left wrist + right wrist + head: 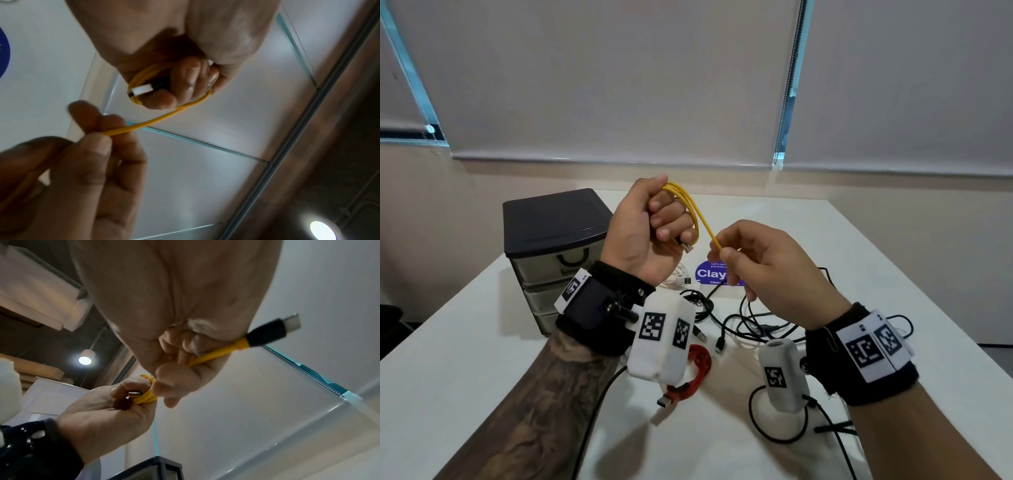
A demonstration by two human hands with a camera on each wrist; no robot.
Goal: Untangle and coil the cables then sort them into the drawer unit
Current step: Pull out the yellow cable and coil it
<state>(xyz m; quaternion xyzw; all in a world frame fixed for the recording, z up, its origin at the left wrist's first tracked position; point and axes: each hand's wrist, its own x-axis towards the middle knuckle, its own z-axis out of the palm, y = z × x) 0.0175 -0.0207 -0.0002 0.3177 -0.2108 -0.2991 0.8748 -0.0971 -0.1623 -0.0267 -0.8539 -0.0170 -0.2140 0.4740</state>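
While the left hand point(643, 226) grips the yellow cable point(690, 209) in loops, the right hand point(767, 270) pinches its free tail.

Left fingers point(185, 81) curl round several turns with 1 silver plug point(141, 91) poking out of the fist; the right thumb and forefinger nip the strand just beside that coil, and the black-sleeved end plug point(273, 332) juts from the far side of the right hand. Both are raised above the counter point(893, 274). I judge the cable light, smooth and springy, so loops may slip open unless held where they cross; take the tail near its plug. Below lie a tangle of black cables point(743, 318), a red cable point(695, 373) and a white cable point(674, 279); the drawer unit point(554, 246) stands at left, drawers closed.
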